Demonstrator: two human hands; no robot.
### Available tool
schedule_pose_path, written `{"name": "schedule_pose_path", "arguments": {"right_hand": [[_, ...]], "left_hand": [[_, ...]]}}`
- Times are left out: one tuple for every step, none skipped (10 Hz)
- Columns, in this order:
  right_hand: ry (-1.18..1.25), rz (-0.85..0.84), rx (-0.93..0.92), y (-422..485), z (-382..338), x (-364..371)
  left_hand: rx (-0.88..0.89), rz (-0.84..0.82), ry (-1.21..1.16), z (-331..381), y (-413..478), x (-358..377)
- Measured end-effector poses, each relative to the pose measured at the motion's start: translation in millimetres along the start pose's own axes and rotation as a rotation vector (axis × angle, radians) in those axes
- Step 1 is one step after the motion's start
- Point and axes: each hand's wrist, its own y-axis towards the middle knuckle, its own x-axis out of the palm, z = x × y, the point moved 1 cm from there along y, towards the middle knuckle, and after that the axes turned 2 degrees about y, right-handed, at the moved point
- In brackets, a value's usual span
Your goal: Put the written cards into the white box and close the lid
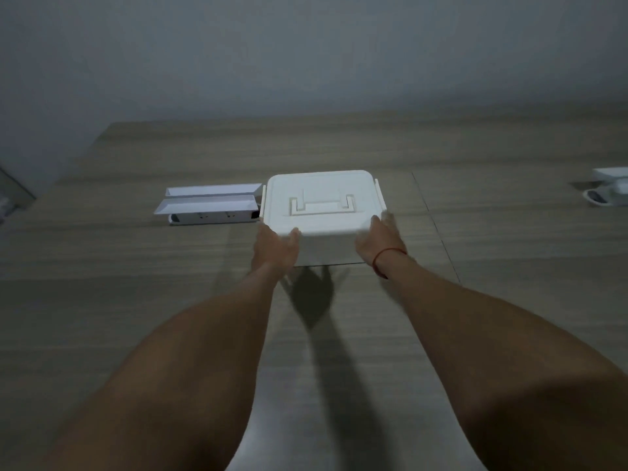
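A white box [321, 246] stands in the middle of the wooden table [475, 239] with its white lid [323, 200] on top; a flat handle lies folded in the lid's centre. My left hand [275, 248] grips the lid's near left corner, thumb on top. At the near right corner my right hand [380, 241], with a red string around the wrist, holds the lid's edge. White side clips stick up at both ends of the box. No cards are visible.
Two long white trays [210, 198] lie just left of the box, on top of a white power strip [214, 217]. A white object [608, 190] sits at the table's far right edge. A grey wall runs behind the table.
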Motion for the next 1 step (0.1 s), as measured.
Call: {"name": "schedule_pose_path", "arguments": {"right_hand": [[-0.018, -0.016, -0.050, -37.8, 18.2, 20.6]], "left_hand": [[0.075, -0.035, 0.114, -35.9, -23.6, 15.0]]}}
